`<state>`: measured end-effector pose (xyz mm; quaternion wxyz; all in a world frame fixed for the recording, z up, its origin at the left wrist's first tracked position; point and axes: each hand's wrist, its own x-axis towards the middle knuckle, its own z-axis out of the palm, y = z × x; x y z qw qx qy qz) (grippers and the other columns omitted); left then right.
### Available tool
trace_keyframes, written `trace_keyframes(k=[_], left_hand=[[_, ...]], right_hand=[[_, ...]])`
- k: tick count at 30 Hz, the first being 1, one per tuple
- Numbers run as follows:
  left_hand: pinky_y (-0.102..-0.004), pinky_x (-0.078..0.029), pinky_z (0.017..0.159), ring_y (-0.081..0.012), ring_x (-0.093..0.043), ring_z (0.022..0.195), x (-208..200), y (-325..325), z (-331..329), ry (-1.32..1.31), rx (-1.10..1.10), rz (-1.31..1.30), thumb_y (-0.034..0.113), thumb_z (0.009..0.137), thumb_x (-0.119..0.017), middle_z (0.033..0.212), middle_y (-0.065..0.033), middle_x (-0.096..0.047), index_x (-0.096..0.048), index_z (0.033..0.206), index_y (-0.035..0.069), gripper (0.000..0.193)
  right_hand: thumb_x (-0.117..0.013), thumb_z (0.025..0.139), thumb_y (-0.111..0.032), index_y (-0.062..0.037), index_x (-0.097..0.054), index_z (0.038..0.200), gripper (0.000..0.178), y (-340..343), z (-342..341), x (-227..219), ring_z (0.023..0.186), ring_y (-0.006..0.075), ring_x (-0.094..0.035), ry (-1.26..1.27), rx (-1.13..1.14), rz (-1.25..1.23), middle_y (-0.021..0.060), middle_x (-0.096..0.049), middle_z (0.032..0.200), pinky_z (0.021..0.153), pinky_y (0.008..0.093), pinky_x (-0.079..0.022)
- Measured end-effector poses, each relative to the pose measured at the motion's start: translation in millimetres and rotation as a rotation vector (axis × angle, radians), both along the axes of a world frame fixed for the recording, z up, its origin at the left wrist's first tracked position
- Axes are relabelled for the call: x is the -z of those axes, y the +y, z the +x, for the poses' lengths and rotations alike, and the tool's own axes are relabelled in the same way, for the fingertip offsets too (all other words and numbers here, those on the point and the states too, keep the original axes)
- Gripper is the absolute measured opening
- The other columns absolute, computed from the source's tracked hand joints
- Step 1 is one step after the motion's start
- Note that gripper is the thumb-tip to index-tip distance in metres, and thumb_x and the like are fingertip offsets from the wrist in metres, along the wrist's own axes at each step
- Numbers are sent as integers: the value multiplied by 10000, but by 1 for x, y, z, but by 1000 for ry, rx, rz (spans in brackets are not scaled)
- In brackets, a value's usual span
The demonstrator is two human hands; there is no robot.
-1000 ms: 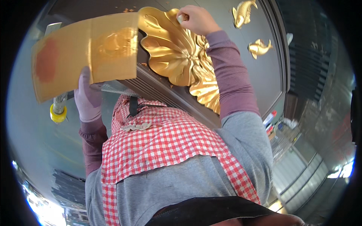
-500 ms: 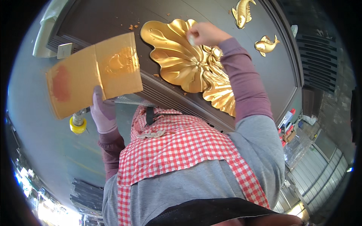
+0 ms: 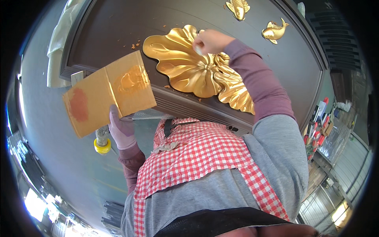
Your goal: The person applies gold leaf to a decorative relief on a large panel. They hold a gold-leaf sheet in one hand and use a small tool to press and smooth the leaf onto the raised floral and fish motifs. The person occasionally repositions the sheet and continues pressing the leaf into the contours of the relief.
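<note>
My left hand, in a pale glove, grips the lower edge of a piece of cardboard, its thumb on the front face. Wet gold paint covers the cardboard's right part, and a reddish-brown stain marks its left. My right hand is closed over the gold leaf-shaped relief, with a small white wad between the fingers. What the wad is made of cannot be made out. The relief lies on a dark brown panel; my right forearm hides part of its right side.
Two gold fish reliefs sit on the panel's far right. Orange-brown crumbs lie left of the leaf. A yellow roll is below the cardboard, and whitish wrapping hangs at the panel's left end. Red and black items lie off to the right.
The right hand has shifted slightly down over the gold leaf, still closed on the white wad. The cardboard stays in the left hand. The whole view has shifted a little.
</note>
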<state>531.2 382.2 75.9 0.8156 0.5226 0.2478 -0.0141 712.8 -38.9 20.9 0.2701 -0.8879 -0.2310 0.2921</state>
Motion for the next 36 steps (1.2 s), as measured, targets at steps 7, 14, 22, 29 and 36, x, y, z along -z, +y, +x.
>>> trace_keyframes(k=[7, 14, 22, 29, 36], left_hand=[[-474, -622, 1003, -297, -663, 1297, -15, -9, -4, -19, 94, 58, 354, 1136, -561, 1482, -154, -591, -467, 1532, 17, 528], [-473, -630, 989, -302, -687, 1238, -34, -8, -13, -53, 81, -73, 217, 1119, -628, 1461, -180, -606, -494, 1484, 19, 436], [-488, -594, 1060, -310, -644, 1296, -36, 0, -47, 29, 8, 226, 371, 1155, -526, 1457, -174, -602, -504, 1460, -22, 497], [-499, -587, 1065, -313, -684, 1259, -36, 4, -41, -69, 98, -56, 344, 1148, -545, 1418, -166, -665, -547, 1447, -6, 460], [-512, -589, 1063, -317, -682, 1276, -26, 14, -56, -37, 109, -59, 335, 1142, -560, 1443, -161, -653, -537, 1474, 9, 466]], right_hand=[[-724, 863, -164, -90, -781, 1121, 275, -56, -36, -9, 858, 282, -724, -33, 391, 261, 112, -771, 941, 799, 410, -565], [-692, 876, -160, -82, -758, 1033, 188, 7, -26, 24, 874, 347, -705, -406, 310, 124, 134, -742, 937, 799, 451, -563], [-678, 850, -157, -54, -743, 978, 177, -39, -71, 2, 840, 367, -699, -141, 271, 44, 143, -724, 876, 779, 479, -556], [-677, 881, -132, -55, -743, 1045, 192, -17, -84, 33, 890, 337, -700, -440, 335, 123, 121, -740, 991, 813, 448, -562], [-633, 860, -112, -53, -742, 957, 157, -41, -137, -21, 838, 328, -691, -247, 674, 248, 137, -744, 1001, 759, 456, -547]])
